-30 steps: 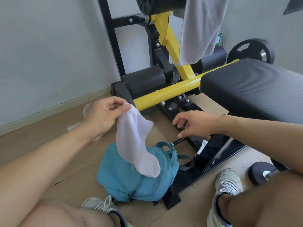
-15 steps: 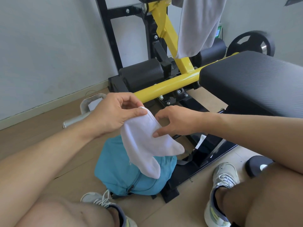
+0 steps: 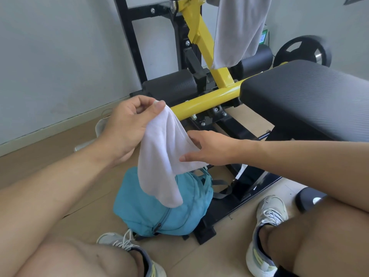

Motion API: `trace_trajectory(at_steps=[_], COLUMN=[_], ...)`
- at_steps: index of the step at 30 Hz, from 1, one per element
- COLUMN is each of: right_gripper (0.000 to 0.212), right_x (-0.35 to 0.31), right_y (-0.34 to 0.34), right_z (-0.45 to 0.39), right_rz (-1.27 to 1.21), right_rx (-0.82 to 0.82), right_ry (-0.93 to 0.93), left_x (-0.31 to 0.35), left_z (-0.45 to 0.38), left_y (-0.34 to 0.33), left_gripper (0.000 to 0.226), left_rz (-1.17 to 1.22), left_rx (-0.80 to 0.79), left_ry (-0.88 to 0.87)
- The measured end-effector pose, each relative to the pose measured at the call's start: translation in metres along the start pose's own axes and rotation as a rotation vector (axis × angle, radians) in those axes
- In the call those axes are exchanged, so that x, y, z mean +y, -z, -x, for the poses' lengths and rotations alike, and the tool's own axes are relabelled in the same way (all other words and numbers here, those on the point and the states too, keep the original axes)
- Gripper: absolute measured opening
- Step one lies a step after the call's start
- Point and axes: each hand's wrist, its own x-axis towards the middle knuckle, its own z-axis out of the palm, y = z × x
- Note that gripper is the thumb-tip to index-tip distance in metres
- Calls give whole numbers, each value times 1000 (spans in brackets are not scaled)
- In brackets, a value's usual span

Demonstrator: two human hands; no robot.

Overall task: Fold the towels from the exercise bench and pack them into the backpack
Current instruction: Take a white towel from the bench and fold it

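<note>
My left hand [image 3: 127,124] pinches the top corner of a small white towel [image 3: 161,160], which hangs down over the teal backpack [image 3: 165,212] on the floor. My right hand [image 3: 207,148] grips the towel's right edge between thumb and fingers at about mid-height. A second, larger white towel [image 3: 237,31] hangs from the top of the exercise bench, over its yellow frame [image 3: 203,100]. The bench's black padded seat [image 3: 311,96] is at the right. The backpack's opening is hidden behind the held towel.
The bench's black base frame [image 3: 245,198] runs along the floor right of the backpack. A weight plate [image 3: 303,50] stands at the back right. My two sneakers [image 3: 269,218] flank the backpack. A pale object [image 3: 99,126] lies by the wall behind my left hand.
My right hand reached in from the bench side and took hold of the towel's right edge. My left hand lifted the towel's corner slightly higher.
</note>
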Motion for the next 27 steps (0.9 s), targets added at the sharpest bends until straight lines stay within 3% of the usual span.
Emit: trace_trajectory(at_steps=[4,9,15,19,27], right_gripper=[54,34,31,30,54], right_x=[0,6,17,24,36], right_y=[-2,-3,9,21,31], right_z=[-4,-8,-9,-6,-4], right_rz=[-19,60,10,-28,116], right_rx=[-7,-3,26,135,359], right_ry=[-25,-64,-98,-83,21], left_x=[4,-1,-24,-35,-44], left_z=[1,-4,-19,-24,-31], left_y=[-3,2,23,42,45], left_gripper=[25,13,14,16,14], left_rz=[105,122,-58,-158,-181], left_rx=[-41,5,151,203,235], left_ry=[56,106,102,123,112])
